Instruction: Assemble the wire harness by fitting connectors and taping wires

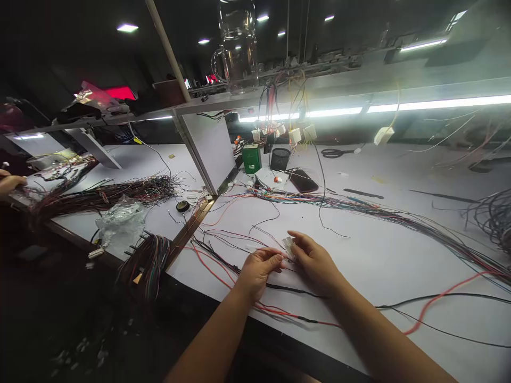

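In the head view my two hands meet over the white bench top. My right hand is closed, with a translucent white connector pinched between thumb and fingers. My left hand is closed too, its thumb and forefinger pinching a thin wire close to the connector; the wire's end is too small to make out. Under my hands runs a harness with red wires and a black sleeved cable, lying across the bench near its front edge.
A long bundle of coloured wires crosses behind my hands. Farther back are a phone, a green box, a black mesh cup and scissors. Left of the divider lie more wires, black tape and another person's hand.
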Action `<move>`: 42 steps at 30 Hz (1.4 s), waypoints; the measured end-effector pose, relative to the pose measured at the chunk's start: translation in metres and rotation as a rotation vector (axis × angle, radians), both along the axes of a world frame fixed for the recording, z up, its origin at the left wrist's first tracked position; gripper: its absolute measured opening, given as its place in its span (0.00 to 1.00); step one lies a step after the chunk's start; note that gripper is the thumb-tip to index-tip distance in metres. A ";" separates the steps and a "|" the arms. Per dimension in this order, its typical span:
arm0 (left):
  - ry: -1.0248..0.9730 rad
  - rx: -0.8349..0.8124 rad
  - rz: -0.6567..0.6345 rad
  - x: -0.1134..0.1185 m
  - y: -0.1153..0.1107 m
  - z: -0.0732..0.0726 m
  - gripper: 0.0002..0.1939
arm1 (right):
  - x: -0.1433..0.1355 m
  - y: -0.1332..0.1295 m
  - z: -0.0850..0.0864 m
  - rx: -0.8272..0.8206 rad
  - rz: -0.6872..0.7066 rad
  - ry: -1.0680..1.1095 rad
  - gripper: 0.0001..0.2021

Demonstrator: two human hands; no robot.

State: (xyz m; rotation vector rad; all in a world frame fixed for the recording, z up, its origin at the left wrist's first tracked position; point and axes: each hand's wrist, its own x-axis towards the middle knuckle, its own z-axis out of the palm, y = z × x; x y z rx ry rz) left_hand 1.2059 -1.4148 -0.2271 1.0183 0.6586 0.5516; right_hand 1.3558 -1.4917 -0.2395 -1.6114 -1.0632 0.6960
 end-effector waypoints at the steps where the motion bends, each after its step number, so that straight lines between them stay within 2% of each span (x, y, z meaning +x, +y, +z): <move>1: 0.003 0.051 0.029 0.001 -0.002 -0.001 0.11 | -0.002 -0.001 -0.001 0.014 0.015 -0.058 0.17; 5: -0.008 0.161 0.130 0.006 -0.008 -0.001 0.11 | -0.007 -0.006 0.000 0.124 0.095 -0.186 0.14; 8: -0.011 0.154 0.137 0.008 -0.011 0.001 0.13 | -0.007 -0.007 0.002 0.184 0.127 -0.184 0.14; 12: 0.000 0.101 0.168 0.007 -0.010 0.003 0.21 | -0.007 -0.007 0.003 0.206 0.123 -0.168 0.13; 17: 0.059 0.105 0.105 0.004 -0.007 0.000 0.16 | -0.006 -0.009 0.006 0.161 0.075 -0.141 0.12; 21: 0.017 0.096 0.088 0.003 -0.006 -0.002 0.13 | -0.001 -0.012 0.013 0.084 0.084 -0.079 0.13; 27: -0.021 0.079 0.101 0.004 -0.005 -0.006 0.12 | 0.005 -0.016 0.019 -0.069 0.291 0.159 0.12; 31: -0.020 0.071 0.110 0.004 -0.004 -0.009 0.13 | 0.004 -0.015 0.017 -0.103 0.303 0.258 0.13; 42: -0.030 0.045 0.141 0.003 -0.004 -0.008 0.14 | 0.003 -0.014 0.022 -0.100 0.295 0.198 0.14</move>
